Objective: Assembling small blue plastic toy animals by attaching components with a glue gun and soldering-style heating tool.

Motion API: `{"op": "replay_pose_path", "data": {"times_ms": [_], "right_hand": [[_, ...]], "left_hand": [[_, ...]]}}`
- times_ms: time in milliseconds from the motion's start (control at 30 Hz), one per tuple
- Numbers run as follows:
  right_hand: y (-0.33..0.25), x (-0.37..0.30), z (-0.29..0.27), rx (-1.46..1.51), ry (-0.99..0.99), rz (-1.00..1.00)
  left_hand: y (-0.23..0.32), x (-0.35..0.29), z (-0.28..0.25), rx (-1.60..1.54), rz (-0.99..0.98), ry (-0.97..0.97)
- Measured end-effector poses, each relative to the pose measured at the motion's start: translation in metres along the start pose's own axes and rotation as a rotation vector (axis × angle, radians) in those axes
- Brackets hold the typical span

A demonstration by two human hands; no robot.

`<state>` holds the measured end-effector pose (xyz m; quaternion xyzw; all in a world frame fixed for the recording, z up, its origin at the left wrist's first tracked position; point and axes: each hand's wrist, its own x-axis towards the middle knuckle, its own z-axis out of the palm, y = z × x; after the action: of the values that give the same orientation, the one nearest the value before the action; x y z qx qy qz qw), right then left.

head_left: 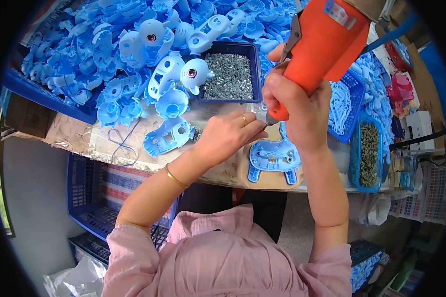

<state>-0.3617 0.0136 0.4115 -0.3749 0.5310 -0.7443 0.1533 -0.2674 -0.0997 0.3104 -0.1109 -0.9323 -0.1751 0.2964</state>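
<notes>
The right hand (302, 111) is wrapped tight around an orange electric screwdriver (322, 44), while the left hand (228, 133) pinches its fingertips closed at the tool's tip, seemingly on a small screw (too tiny to confirm). Just below, at about 6 o'clock from the tip, a flat blue plastic toy shell (274, 159) lies on the bench (84, 141); it looks light, stiff and slick, best steadied by its edges.
</notes>
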Motion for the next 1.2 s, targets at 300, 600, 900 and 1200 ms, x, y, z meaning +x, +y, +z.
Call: {"op": "replay_pose_path", "data": {"times_ms": [300, 600, 900, 1200], "right_hand": [[-0.003, -0.008, -0.008, -0.034, -0.011, 0.007], [-0.010, -0.011, -0.008, -0.032, -0.067, 0.024], [-0.002, -0.031, -0.019, -0.075, -0.095, 0.136], [0.032, -0.045, -0.022, 0.003, -0.054, 0.156]], "left_hand": [[0.013, -0.009, 0.011, -0.228, -0.135, 0.045], [0.018, -0.017, 0.019, -0.406, -0.159, 0.029], [0.022, -0.019, -0.003, -0.284, -0.159, -0.037], [0.041, -0.028, 0.013, -0.186, -0.290, -0.116]]}}
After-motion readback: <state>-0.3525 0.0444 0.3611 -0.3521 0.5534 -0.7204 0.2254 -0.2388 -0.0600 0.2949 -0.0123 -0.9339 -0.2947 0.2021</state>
